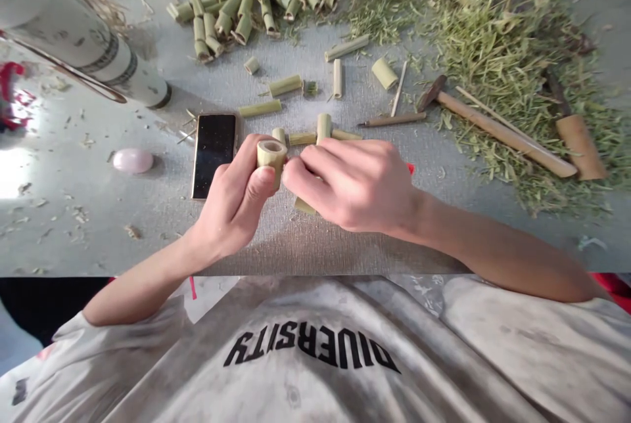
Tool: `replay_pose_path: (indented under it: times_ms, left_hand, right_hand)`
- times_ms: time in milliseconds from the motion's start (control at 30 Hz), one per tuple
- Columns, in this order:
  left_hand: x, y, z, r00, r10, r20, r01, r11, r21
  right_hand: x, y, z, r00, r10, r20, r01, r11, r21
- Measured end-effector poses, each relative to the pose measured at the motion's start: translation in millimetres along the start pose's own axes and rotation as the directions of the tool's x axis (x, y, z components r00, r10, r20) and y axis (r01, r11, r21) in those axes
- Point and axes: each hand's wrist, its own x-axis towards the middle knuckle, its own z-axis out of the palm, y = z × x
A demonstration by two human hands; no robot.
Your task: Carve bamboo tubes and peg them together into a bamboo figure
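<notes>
My left hand [236, 200] is wrapped round a short bamboo tube [271, 159], its hollow end tilted up and toward me. Close beside it on the right, my right hand [352, 183] has its fingers curled; whatever they grip is hidden behind the knuckles. A pale green bamboo piece [304, 205] shows just below those fingers, and I cannot tell whether it is held or lies on the table. Just beyond both hands are more cut pieces, among them an upright-looking bamboo tube [324, 126] and a thin bamboo length [302, 138].
A phone [215, 155] lies left of my hands, with a pink egg-shaped object [133, 161] farther left. On the right are a thin pointed tool [392, 120], a hammer [503, 127] and a heap of green shavings [497, 35]. Several bamboo pieces [241, 6] are piled at the back.
</notes>
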Motion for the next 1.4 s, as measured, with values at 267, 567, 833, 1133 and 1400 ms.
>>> replay_pose_path:
  times_ms: [267,567,833,1133,1400]
  left_hand:
    - [-5,-6,1.3,0.982,0.150,-0.112,-0.139,0.985,0.100]
    - [-5,-6,6.6,0.991,0.030,-0.134,-0.036,0.998,-0.042]
    - [-10,-8,5.1,0.986,0.038,-0.165,-0.036,0.999,0.015]
    - [-7,-6,3.7,0.994,-0.079,-0.081,0.068,0.988,-0.136]
    - [-7,-12,-0.3,0.977,0.154,-0.151,-0.152,0.988,0.021]
  right_hand:
    - [8,1,-3,0.789,0.192,0.583,-0.614,0.279,0.739]
    - [1,-3,11,0.994,0.105,0.016,-0.106,0.981,0.165]
    - [7,-6,3,0.843,0.253,0.476,-0.538,0.448,0.714]
    - [5,3,7,0.996,0.069,0.050,-0.076,0.983,0.167]
    - [10,-9,-5,0.814,0.228,0.534,-0.578,0.399,0.712]
